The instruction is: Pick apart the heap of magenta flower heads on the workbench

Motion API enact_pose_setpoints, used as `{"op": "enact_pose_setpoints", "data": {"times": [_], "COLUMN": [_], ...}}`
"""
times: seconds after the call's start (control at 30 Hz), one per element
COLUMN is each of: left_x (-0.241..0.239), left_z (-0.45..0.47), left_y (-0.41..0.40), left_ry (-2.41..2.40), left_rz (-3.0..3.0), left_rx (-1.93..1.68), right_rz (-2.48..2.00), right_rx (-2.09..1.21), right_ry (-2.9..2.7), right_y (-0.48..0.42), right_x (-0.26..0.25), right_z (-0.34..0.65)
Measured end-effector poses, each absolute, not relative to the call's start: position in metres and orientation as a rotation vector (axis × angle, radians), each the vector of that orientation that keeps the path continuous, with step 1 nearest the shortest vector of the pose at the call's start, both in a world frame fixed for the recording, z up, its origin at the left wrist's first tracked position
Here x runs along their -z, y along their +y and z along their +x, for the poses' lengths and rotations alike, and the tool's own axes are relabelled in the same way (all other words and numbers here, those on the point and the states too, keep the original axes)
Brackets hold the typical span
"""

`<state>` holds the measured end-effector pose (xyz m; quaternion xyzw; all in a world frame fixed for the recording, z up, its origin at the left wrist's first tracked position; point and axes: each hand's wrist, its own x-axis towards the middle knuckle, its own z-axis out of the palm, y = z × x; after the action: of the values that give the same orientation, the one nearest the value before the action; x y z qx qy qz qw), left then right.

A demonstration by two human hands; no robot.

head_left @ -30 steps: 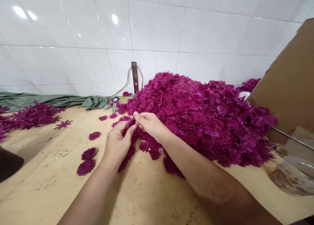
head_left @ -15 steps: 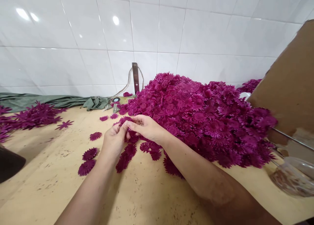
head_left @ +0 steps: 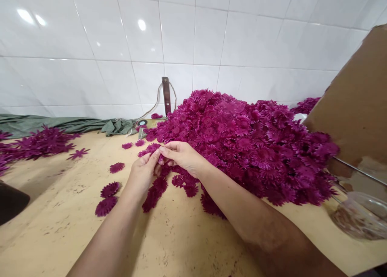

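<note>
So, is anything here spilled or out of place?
Somewhat. Loose petal discs lie scattered on the table, apart from the big pile. Both hands pinch one flower piece.

Craft workshop: heaped fabric flowers (head_left: 242, 140), worktable (head_left: 181, 236)

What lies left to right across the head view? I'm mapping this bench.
Spiky flower heap → green cloth → loose flowers → left hand → right hand → big flower pile → cardboard.
</note>
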<state>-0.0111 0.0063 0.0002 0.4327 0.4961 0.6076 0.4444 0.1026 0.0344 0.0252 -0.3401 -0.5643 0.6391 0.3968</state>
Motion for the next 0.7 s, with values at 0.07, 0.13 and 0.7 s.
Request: {"op": "enact_pose_setpoints", "data": {"times": [0.07, 0.13, 0.7], "left_x": [0.0009, 0.0011, 0.0032], "left_z": [-0.0111, -0.0098, -0.0140], "left_y": [0.0073, 0.0079, 0.0084], "left_ry": [1.226, 1.238, 1.237], "left_rz": [1.079, 1.061, 1.119], "left_rx": [-1.491, -1.501, -1.620], "right_rz": [-0.906, -0.941, -0.892], "right_rx": [-1.580, -1.525, -1.377], "right_ry": [-1.425, -1.425, -1.486], "right_y": [0.0345, 0.0353, 0.0409], "right_x": [-0.0258, -0.0259, -0.0239], "right_z": [0.1020, 0.1013, 0.1018]}}
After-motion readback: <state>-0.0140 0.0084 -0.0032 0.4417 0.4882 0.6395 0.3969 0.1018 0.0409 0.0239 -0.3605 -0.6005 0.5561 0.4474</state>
